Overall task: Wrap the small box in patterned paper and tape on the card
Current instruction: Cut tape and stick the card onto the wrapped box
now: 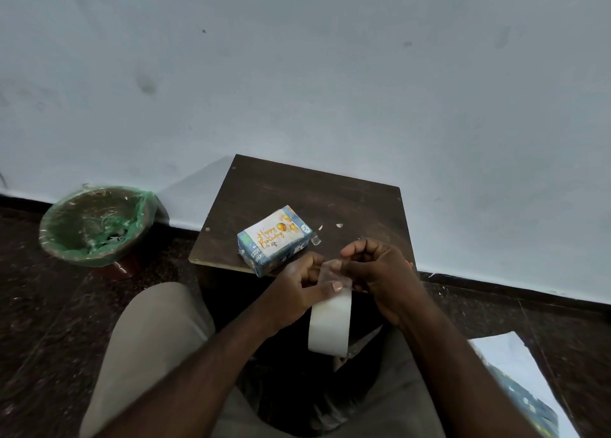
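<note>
The small box, wrapped in blue patterned paper, lies on the dark wooden table near its front edge. A white "Happy Birthday" card sits on its top face. Just in front of the table my left hand grips a roll of clear tape, thumb on the roll's top. My right hand pinches a pulled-out piece of tape between the two hands. Both hands are to the right of the box and apart from it.
A brown bin with a green liner stands on the dark floor at the left by the wall. Small tape scraps lie on the table right of the box. Spare wrapping paper lies on the floor at lower right. My knees frame the table.
</note>
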Motion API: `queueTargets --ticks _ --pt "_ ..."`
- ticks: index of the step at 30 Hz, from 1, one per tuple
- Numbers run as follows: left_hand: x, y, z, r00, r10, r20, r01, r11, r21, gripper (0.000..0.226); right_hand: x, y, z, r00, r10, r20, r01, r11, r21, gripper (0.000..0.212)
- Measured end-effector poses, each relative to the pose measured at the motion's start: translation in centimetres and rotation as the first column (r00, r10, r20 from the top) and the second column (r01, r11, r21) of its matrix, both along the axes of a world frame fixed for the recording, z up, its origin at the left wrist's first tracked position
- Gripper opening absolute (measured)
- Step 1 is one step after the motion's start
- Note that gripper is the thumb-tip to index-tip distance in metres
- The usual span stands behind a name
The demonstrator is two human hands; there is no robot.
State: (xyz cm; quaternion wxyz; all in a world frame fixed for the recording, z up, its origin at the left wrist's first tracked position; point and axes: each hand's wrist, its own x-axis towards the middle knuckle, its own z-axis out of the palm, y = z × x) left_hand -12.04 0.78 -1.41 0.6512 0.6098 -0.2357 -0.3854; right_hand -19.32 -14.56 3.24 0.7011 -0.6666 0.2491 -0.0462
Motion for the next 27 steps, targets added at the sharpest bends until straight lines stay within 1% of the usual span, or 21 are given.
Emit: queueTargets --ticks 1,4,6,9,12,14,16,18,19,20,23,25,27 --pt "-0.1 0.0 0.3 1.0 -0.004 0.003 0.004 1.0 0.001 0.037 0.0 -0.1 0.0 1.0 0.004 -0.014 -0.004 1.0 -0.003 0.02" --pt "-0.5 -0.2 0.6 0.998 0.011 0.068 -0.01 1.0 -0.015 0.067 -0.1 -0.5 0.1 0.998 0.028 -0.051 -0.027 0.999 0.032 0.021" --pt "-0.6 -0.2 0.5 0.995 0.009 0.097 -0.004 0.999 -0.042 0.075 -0.2 -0.8 0.1 0.996 0.039 -0.074 -0.035 0.998 0.056 0.022" --pt "-0.9 -0.3 0.9 0.994 -0.006 0.108 0.018 0.993 -0.116 0.062 -0.1 -1.3 -0.1 0.994 0.055 -0.095 -0.045 0.994 0.1 0.022" --pt "-1.4 -0.5 1.4 0.996 0.004 0.085 0.008 0.99 -0.141 0.046 0.0 -1.7 -0.2 0.994 0.088 -0.071 -0.069 0.971 0.228 0.024" --pt "-1.6 -0.7 1.7 0.999 0.03 0.041 -0.023 0.987 -0.159 0.04 0.0 -1.8 -0.2 0.995 0.093 -0.034 -0.076 0.937 0.34 0.024" --pt "-1.7 -0.7 2.0 0.998 0.045 -0.037 -0.052 0.978 -0.203 0.04 -0.2 -1.8 -0.3 0.997 0.076 0.017 -0.075 0.887 0.456 0.032" --pt "-1.8 -0.8 2.2 0.997 0.031 -0.067 -0.045 0.973 -0.225 0.039 -0.4 -1.4 -0.5 0.996 0.057 0.074 -0.088 0.844 0.529 0.047" --pt "-1.9 -0.9 2.2 0.997 0.018 -0.072 -0.034 0.973 -0.23 0.04 -0.5 -1.2 -0.7 0.992 0.057 0.112 -0.109 0.826 0.554 0.058" --pt "-2.0 -0.9 2.3 0.997 0.01 -0.082 -0.029 0.972 -0.233 0.041 -0.6 -1.0 -0.8 0.987 0.06 0.148 -0.135 0.807 0.574 0.063" --pt "-2.0 -1.0 2.4 0.992 -0.008 -0.129 -0.024 0.971 -0.239 0.042 -0.9 -0.6 -1.0 0.972 0.089 0.219 -0.208 0.765 0.61 0.062" --pt "-2.0 -1.1 2.3 0.986 -0.021 -0.164 -0.02 0.969 -0.245 0.039 -0.9 -0.5 -1.1 0.957 0.125 0.262 -0.265 0.743 0.614 0.068" --pt "-2.0 -1.1 2.3 0.981 -0.001 -0.194 -0.046 0.97 -0.239 0.038 -0.9 -0.7 -1.4 0.953 0.133 0.273 -0.277 0.748 0.602 0.073"
